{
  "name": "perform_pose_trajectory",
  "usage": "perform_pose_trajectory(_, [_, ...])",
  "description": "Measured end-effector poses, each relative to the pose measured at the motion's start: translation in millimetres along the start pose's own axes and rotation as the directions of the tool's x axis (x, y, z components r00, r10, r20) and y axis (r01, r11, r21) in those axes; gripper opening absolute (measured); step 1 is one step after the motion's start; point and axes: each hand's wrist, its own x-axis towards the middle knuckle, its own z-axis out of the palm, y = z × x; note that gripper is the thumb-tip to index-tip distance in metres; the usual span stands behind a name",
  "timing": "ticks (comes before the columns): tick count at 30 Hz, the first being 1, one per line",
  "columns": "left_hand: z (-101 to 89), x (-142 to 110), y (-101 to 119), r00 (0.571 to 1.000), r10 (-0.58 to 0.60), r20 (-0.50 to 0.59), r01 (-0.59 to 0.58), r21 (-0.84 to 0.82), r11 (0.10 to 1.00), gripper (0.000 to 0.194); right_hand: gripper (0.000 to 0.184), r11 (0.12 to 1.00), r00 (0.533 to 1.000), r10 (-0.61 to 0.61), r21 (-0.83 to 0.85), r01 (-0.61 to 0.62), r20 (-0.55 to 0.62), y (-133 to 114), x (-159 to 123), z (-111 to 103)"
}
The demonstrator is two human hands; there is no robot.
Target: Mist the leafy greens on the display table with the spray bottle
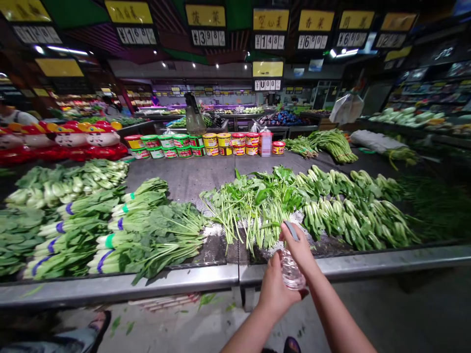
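A clear, ribbed plastic spray bottle (292, 272) is held between my two hands, tilted, over the stall's front edge. My left hand (276, 289) wraps round its lower body from the left and below. Closed about its top is my right hand (300, 247), where a grey piece of the head shows above the fingers; the rest of the head is hidden. Just beyond the hands lie loose leafy greens with long stems (257, 206). Bundles of short, pale-stemmed greens (353, 215) spread to their right.
The stall's metal rim (176, 280) runs across in front of me. Taped bundles of greens (62, 235) and spinach-like leaves (169, 233) are on the left. Stacked colourful tubs (209, 142) line the back, and price signs (270, 29) hang overhead. A person's foot (101, 323) shows lower left.
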Motion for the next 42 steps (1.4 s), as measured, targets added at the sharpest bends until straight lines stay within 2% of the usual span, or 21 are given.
perform_pose_trajectory(3, [-2.7,6.6,0.1,0.997,0.058,-0.056,-0.055,0.052,0.997,0.094,0.041,0.999,0.999,0.001,0.034,-0.003,0.051,2.7,10.2,-0.1])
perform_pose_trajectory(6, [-12.0,14.7,7.4,0.992,0.083,-0.098,-0.076,0.076,0.994,0.084,0.049,0.997,0.986,-0.047,0.073,0.035,0.159,1.5,21.1,1.0])
perform_pose_trajectory(8, [-19.7,20.7,13.6,0.987,0.107,-0.121,-0.097,0.087,0.991,0.086,0.050,0.994,0.979,-0.074,0.099,0.056,0.189,-1.1,27.6,3.9])
perform_pose_trajectory(12, [-30.2,31.9,18.5,0.977,0.137,-0.161,-0.119,0.114,0.986,0.091,0.054,0.991,0.981,-0.116,0.089,0.103,0.154,-8.2,38.4,13.6])
perform_pose_trajectory(16, [-32.0,38.4,14.8,0.972,0.129,-0.194,-0.104,0.131,0.986,0.092,0.052,0.989,0.977,-0.143,0.063,0.135,0.157,-13.0,47.0,22.3])
perform_pose_trajectory(22, [-30.3,37.2,12.9,0.972,0.135,-0.192,-0.117,0.104,0.988,0.087,0.043,0.995,0.978,-0.101,0.010,0.101,0.181,-6.1,50.7,29.0])
perform_pose_trajectory(26, [-31.5,37.3,13.5,0.971,0.137,-0.198,-0.120,0.097,0.988,0.088,0.046,0.995,0.981,-0.097,0.006,0.098,0.167,-4.4,52.1,30.7])
perform_pose_trajectory(31, [-41.8,43.4,23.2,0.973,0.105,-0.205,-0.091,0.072,0.993,0.090,0.043,0.987,0.976,-0.160,0.046,0.155,0.150,-19.2,61.0,32.7])
perform_pose_trajectory(37, [-59.2,49.6,40.0,0.963,0.153,-0.221,-0.136,0.090,0.987,0.086,0.045,0.982,0.969,-0.188,0.007,0.190,0.160,-43.8,71.4,40.6])
perform_pose_trajectory(42, [-64.7,47.3,43.2,0.965,0.140,-0.222,-0.124,0.084,0.989,0.084,0.043,0.980,0.961,-0.196,-0.008,0.201,0.196,-47.6,72.4,50.3])
